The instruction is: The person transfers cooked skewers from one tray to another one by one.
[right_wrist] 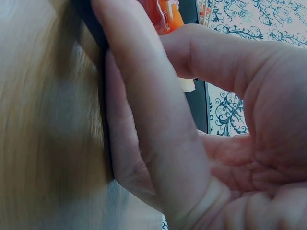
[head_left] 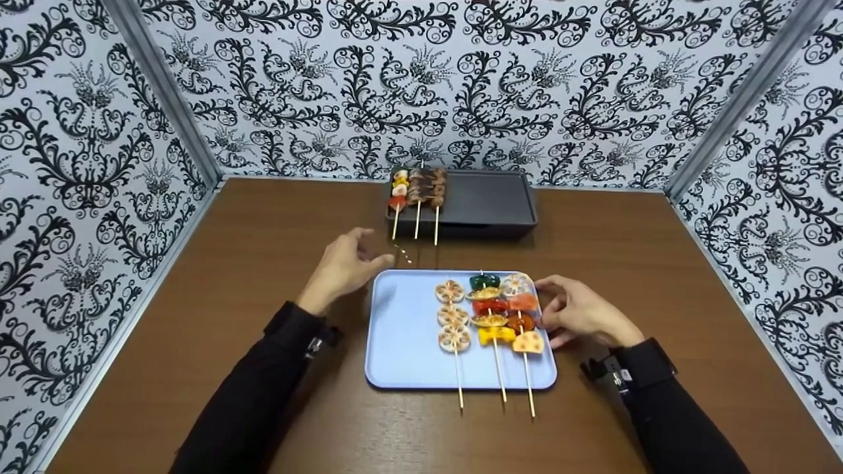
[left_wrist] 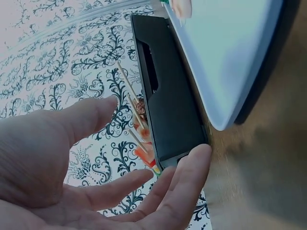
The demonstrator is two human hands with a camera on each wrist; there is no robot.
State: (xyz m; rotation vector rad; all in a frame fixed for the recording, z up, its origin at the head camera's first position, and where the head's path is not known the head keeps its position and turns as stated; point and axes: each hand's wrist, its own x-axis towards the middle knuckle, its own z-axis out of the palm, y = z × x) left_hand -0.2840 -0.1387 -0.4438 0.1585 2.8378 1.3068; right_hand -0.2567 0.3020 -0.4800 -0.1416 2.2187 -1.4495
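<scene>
A pale blue tray point(head_left: 405, 342) carries three skewers toward its right half: a lotus root skewer point(head_left: 454, 338), a mixed vegetable skewer point(head_left: 489, 306) and another mixed skewer point(head_left: 523, 303) along the right rim. Their sticks reach past the near edge. My right hand point(head_left: 583, 313) is at the tray's right side, gripping its edge with bent fingers; the right wrist view shows the thumb point(right_wrist: 192, 48) higher than the fingers. Just beyond the tray's far left corner, my left hand point(head_left: 346, 266) stays apart from it, thumb and fingers spread around nothing.
At the back stands a dark grill point(head_left: 490, 201), with a vegetable skewer point(head_left: 398, 191) and two brown meat skewers, one a meat skewer point(head_left: 438, 187), on its left side. Patterned walls point(head_left: 421, 85) enclose the brown table point(head_left: 276, 204) at the back and both sides.
</scene>
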